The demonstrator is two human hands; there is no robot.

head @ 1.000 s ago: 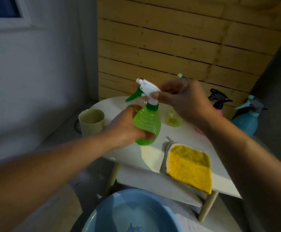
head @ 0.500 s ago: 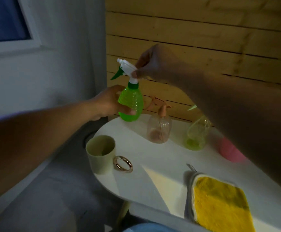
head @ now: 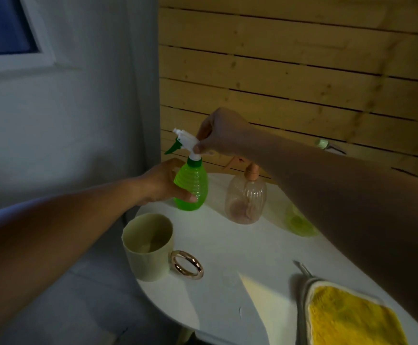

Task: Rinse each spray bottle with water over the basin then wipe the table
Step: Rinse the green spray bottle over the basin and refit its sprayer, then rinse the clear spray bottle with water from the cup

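Observation:
My left hand (head: 161, 181) grips the ribbed body of a bright green spray bottle (head: 192, 189) at the far left of the white table (head: 227, 245). My right hand (head: 221, 134) pinches the bottle's white spray head (head: 187, 141) from above. A clear orange-capped spray bottle (head: 246, 196) stands just right of it. A pale yellow-green bottle (head: 298, 224) stands behind my right forearm, mostly hidden. A yellow cloth (head: 349, 317) lies at the table's near right.
A pale green mug (head: 148, 246) with a gold ring handle (head: 186, 265) stands at the table's left edge. A wooden plank wall rises behind the table, a grey wall to the left. The basin is out of view.
The green bottle, held in both hands, came away from above the basin to the table's far left and has come down close to the tabletop. The view swung up and left; the basin left the frame.

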